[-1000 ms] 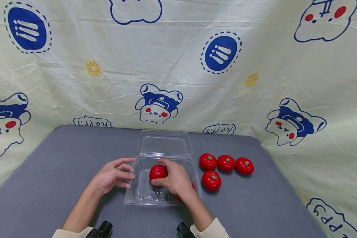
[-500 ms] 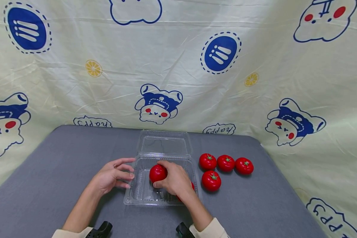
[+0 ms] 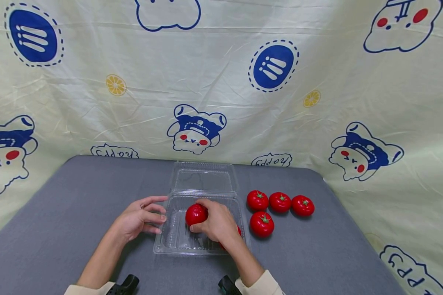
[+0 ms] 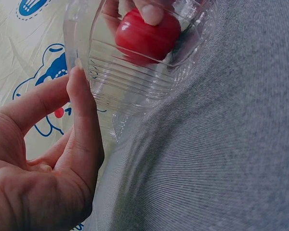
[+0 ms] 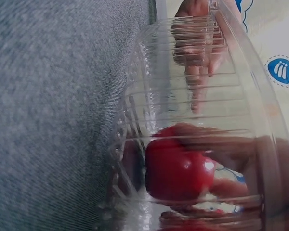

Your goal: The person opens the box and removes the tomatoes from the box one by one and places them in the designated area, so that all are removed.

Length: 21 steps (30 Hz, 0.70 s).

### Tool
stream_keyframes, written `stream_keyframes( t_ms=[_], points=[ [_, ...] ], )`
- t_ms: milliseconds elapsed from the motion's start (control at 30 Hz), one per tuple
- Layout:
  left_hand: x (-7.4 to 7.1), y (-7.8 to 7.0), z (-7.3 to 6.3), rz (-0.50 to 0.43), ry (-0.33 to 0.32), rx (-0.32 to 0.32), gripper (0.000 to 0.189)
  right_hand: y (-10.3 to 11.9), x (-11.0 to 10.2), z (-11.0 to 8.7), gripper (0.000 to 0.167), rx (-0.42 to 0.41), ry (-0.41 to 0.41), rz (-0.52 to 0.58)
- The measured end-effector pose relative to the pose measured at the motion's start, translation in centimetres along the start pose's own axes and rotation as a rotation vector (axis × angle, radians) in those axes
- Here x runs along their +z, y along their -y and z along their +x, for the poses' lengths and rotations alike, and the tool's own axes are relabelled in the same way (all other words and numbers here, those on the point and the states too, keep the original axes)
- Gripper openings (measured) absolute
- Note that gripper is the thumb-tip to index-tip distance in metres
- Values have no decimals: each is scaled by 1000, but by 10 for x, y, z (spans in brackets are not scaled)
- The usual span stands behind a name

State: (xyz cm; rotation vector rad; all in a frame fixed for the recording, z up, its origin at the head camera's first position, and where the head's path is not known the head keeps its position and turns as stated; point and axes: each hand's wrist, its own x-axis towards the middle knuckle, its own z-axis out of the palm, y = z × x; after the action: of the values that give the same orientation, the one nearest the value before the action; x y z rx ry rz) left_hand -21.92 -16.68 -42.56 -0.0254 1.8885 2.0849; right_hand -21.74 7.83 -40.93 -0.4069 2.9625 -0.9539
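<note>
A clear plastic clamshell container lies on the table with its lid folded back. My right hand reaches into it and grips a shiny red tomato, thumb on the near side and fingers at the back. Through the container wall the right wrist view shows this tomato low in the tray. Another tomato sits at the container's right side, mostly hidden under my right wrist. At the left rim is my left hand, fingers loosely extended, fingertips right at the plastic edge.
To the container's right, several more tomatoes stand on the grey table: three in a back row and one in front. A printed cream cloth hangs behind the table. Dark wrist devices sit at both sleeves.
My right thumb has shifted slightly to the right along the gripped tomato. The tomato, the left hand and the container look the same.
</note>
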Motion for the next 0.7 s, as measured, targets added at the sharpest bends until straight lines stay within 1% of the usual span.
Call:
stream_keyframes(
  t_ms=[300,567,700],
  points=[
    [1,-1,-1,2,-1,-2,70,0,-6,0,67,18,-9,91],
    [0,-2,-2,3,9,0,71,0,-13,-1,65,30,-6,117],
    [1,-2,-2,7,11,3,71,-1,-17,-1,65,10,-24,120]
  ],
)
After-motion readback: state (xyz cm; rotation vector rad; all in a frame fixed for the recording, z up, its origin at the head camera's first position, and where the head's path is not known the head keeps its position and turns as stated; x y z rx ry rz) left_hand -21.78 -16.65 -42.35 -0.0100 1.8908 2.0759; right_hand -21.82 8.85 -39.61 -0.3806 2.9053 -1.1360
